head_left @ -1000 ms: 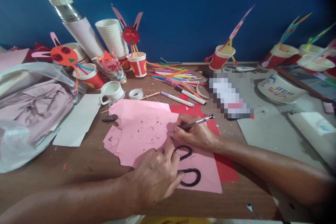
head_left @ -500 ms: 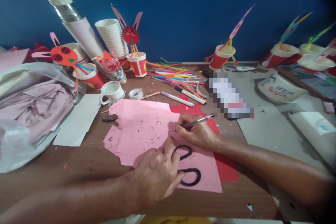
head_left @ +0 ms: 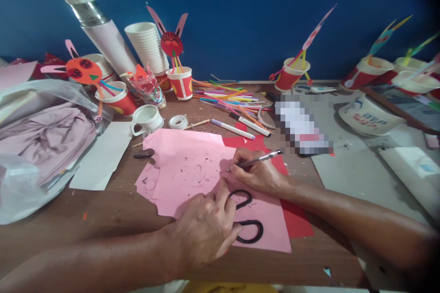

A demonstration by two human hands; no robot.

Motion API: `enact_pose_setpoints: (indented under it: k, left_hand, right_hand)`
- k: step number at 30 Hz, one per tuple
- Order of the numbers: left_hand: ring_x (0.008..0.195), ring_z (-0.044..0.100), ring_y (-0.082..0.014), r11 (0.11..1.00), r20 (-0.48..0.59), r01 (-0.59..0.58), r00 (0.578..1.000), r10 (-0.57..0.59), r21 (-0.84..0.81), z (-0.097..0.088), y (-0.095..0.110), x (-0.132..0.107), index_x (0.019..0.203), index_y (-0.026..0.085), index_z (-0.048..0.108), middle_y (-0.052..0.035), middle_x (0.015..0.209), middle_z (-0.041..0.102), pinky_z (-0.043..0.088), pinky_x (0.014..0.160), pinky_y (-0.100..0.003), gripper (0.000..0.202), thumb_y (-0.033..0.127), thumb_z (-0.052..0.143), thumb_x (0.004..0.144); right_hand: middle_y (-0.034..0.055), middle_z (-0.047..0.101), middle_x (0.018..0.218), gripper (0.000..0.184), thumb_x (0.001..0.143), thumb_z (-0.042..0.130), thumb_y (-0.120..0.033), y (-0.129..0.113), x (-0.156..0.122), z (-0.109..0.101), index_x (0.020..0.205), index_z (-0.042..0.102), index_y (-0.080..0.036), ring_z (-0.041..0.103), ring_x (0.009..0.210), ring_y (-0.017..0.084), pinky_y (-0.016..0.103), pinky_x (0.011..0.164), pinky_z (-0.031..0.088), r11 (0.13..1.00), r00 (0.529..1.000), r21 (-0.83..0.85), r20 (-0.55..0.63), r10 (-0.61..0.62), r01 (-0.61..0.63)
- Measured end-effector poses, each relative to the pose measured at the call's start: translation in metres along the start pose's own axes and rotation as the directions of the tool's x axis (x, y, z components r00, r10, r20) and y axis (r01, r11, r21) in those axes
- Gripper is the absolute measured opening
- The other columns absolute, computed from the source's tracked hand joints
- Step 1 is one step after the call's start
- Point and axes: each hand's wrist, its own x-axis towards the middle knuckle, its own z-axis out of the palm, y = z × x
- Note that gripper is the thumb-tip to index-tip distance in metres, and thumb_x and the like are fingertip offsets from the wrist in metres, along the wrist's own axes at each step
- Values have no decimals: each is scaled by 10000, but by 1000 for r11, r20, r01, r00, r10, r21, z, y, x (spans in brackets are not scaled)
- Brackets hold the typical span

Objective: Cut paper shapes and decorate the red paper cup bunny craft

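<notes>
My right hand (head_left: 257,171) grips a pen (head_left: 259,158), its tip low over a pink paper sheet (head_left: 187,151). Small dark marks and loops are drawn on the sheet. My left hand (head_left: 208,224) lies on the same sheet, index finger stretched toward the pen tip and thumb apart. Black-handled scissors (head_left: 261,231) lie partly beneath the left hand; only their two finger loops show and the blades are hidden. Under the pink sheet's right side is red paper (head_left: 297,217). A smaller pink piece with drawn marks (head_left: 147,183) shows at the left.
Behind the paper are a white cup (head_left: 147,119), a tape roll (head_left: 178,122), markers (head_left: 233,129) and coloured sticks (head_left: 227,96). Paper cups with cut-out figures (head_left: 180,84) stand along the wall. A plastic bag (head_left: 20,183) sits left; a blurred-out phone-like object (head_left: 302,126) lies right.
The pen has tilted very slightly in my right hand, its tip staying near the same spot on the pink sheet. My left hand and the scissors keep their places.
</notes>
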Motion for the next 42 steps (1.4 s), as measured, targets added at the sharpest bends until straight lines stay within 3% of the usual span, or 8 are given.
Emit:
enact_pose_setpoints:
  k: [7,11,18,23,29,34,38,42]
  left_hand:
    - [668,600,-215,1000,-8,16,1000,-16,12,6,0,0,975,132,529,-215,1176,531,484,531,-348,359,399,300,900]
    - [649,600,-204,1000,-18,30,999,-30,10,7,0,-1,984,127,533,-216,1188,526,486,533,-348,383,418,299,896]
    - [691,619,-216,999,-6,32,999,-32,-16,5,0,1,1019,107,536,-257,1256,478,496,530,-339,410,439,335,886]
    - [702,625,-219,999,-25,36,999,-36,5,7,1,-1,1050,93,530,-274,1272,455,495,531,-337,445,449,317,889]
    - [900,603,-300,1000,-52,1,999,-2,-13,7,1,-2,1066,73,529,-284,1209,485,498,532,-336,456,427,290,903]
    - [832,617,-276,998,-54,14,998,-17,-53,4,0,-1,1117,80,512,-248,1139,529,505,518,-341,457,429,314,897]
    - [699,625,-235,997,-48,36,998,-39,-64,3,1,-2,1059,80,536,-235,1101,559,503,505,-335,444,447,361,880]
    - [734,626,-248,993,-86,35,995,-45,-111,3,-1,-1,1096,84,525,-201,1015,603,512,529,-335,476,475,349,889]
  right_hand:
    - [-33,535,607,146,800,543,-253,-1,2,0,680,490,-188,470,536,96,213,472,368,995,1000,92,-11,-22,23]
    - [-8,601,717,46,810,547,-225,-2,7,-5,785,535,-188,560,642,118,225,565,449,984,996,158,-66,-68,78]
    - [41,656,925,150,840,529,-251,-3,13,-17,972,583,-204,618,809,172,280,709,482,987,988,-109,-90,-125,115]
    - [72,637,1059,271,849,511,-253,-12,15,-27,1110,547,-189,611,909,190,288,781,482,974,984,-155,-43,-175,166]
    - [70,628,1103,333,869,471,-218,-16,14,-30,1200,513,-207,605,962,195,305,833,464,947,968,-229,-56,-245,226]
    - [58,652,1086,297,890,466,-268,-16,12,-28,1173,544,-225,628,929,206,321,775,494,938,973,-287,-64,-222,195]
    - [56,660,1107,250,880,498,-251,-22,14,-24,1106,601,-220,608,1021,215,359,891,473,919,943,-257,-68,-326,299]
    - [42,687,1046,222,846,535,-234,-33,20,-21,1040,643,-233,633,980,210,355,892,491,924,935,-171,-34,-354,343]
